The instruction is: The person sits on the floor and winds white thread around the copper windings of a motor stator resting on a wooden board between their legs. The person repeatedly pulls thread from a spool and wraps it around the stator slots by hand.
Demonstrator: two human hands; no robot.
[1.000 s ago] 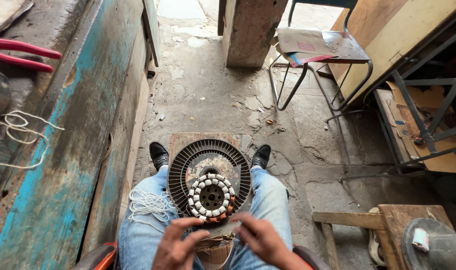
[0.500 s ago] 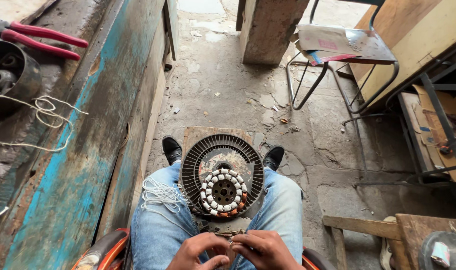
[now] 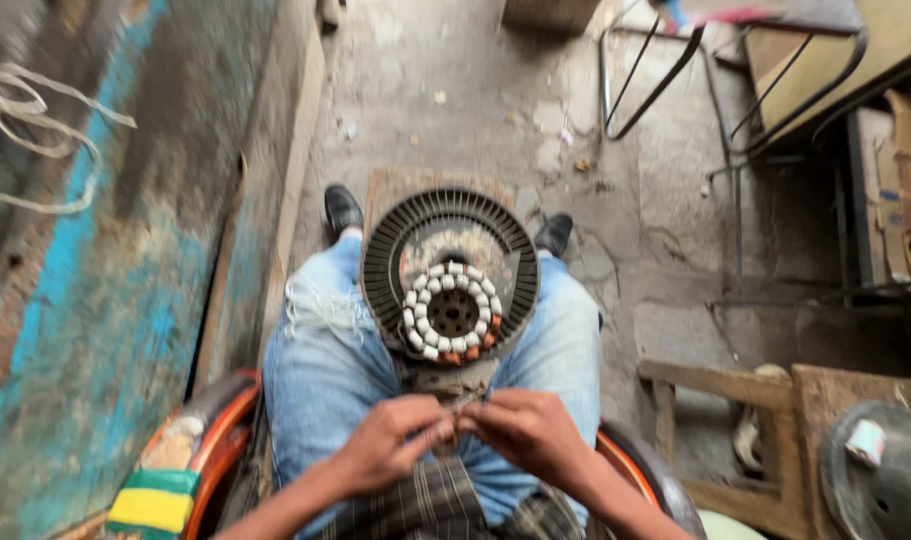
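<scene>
A round dark slotted motor stator (image 3: 448, 275) rests between my knees, standing tilted towards me on a small board. Inside it sits a smaller ring of white wrapped coils (image 3: 451, 312), a few at the bottom orange. My left hand (image 3: 391, 442) and my right hand (image 3: 526, 432) meet just below the stator, over my lap. Their fingertips pinch together on something thin between them, perhaps a fine wire; the frame is too blurred to tell what it is.
A worn blue and grey workbench (image 3: 96, 300) runs along my left, with white cord (image 3: 36, 120) on it. A metal chair frame (image 3: 696, 80) stands ahead right. Wooden pieces (image 3: 746, 400) and a round grey machine part (image 3: 876, 470) lie at right. I sit on an orange-rimmed seat (image 3: 216, 440).
The view has tilted down and come closer. My hands have stayed together below the stator, fingers working at the same spot. The red pliers on the bench have left the view.
</scene>
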